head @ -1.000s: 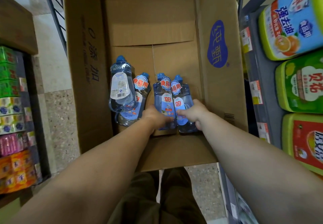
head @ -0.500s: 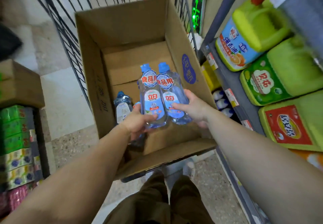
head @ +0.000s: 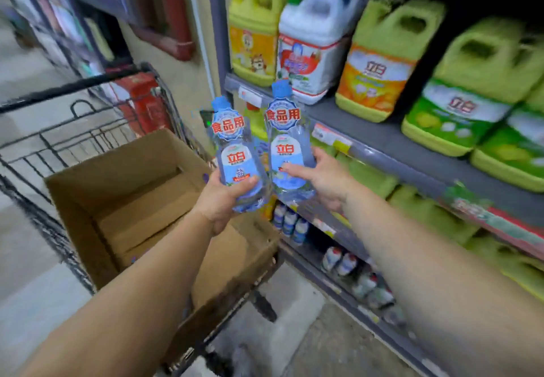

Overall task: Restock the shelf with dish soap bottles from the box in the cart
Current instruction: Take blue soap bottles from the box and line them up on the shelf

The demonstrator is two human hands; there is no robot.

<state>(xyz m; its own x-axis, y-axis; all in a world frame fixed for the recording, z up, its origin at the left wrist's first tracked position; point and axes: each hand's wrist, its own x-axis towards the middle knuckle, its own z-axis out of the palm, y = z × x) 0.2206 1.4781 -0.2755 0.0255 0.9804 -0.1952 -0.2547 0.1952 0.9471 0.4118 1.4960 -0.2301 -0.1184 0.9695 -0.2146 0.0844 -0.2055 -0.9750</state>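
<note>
Each hand holds one clear dish soap bottle with a blue cap, both upright and raised in the air between the cart and the shelving. The left hand point(head: 219, 200) grips the left bottle point(head: 235, 155) low on its body, thumb laid across the front under the label and fingers curled round the back. The right hand point(head: 321, 179) grips the right bottle point(head: 287, 147) from its right side, thumb on the front label and fingers wrapped behind. The two bottles stand side by side, nearly touching at their bases, the right one a little higher. Below the left forearm sits the open cardboard box point(head: 117, 170) inside the black wire cart point(head: 59, 141). To the right, the grey shelf point(head: 382, 138) carries big green, yellow and white jugs point(head: 382, 61) along its front edge, and small bottles point(head: 290, 223) stand on a lower shelf near the floor.
</note>
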